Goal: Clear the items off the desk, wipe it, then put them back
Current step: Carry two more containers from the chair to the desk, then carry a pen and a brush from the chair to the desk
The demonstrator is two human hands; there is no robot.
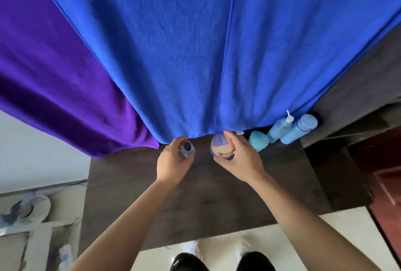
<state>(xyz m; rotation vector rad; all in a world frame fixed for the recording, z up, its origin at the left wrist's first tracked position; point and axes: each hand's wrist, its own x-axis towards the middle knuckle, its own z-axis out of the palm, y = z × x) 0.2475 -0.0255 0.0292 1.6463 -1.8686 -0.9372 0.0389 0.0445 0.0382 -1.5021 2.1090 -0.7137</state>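
From above: dark wooden bench [206, 201] across the lower middle of the frame. At its far edge, just left of centre, left hand [171, 162] with fingers [179, 140] curled round a small dark-capped bottle [186, 148], held upright. Whether its base touches the bench: cannot tell.

Just right of centre, right hand [238, 157] wrapped from the side round a round jar [222, 147] with a tan top, fingers over the far rim, thumb at the near side. Bottle and jar near each other, not touching.

Further right along the back edge, a teal jar [258, 140] just beside the right hand. Beyond it, a light blue pump bottle [280, 128] and a light blue capped bottle [301, 128], side by side.

Behind all of these, a blue towel [195, 53] hanging across the upper frame. To its left, a purple cloth [54, 86]. At bottom centre, white shoes [192, 245] on pale floor. At lower left, a grey slipper [36, 207].
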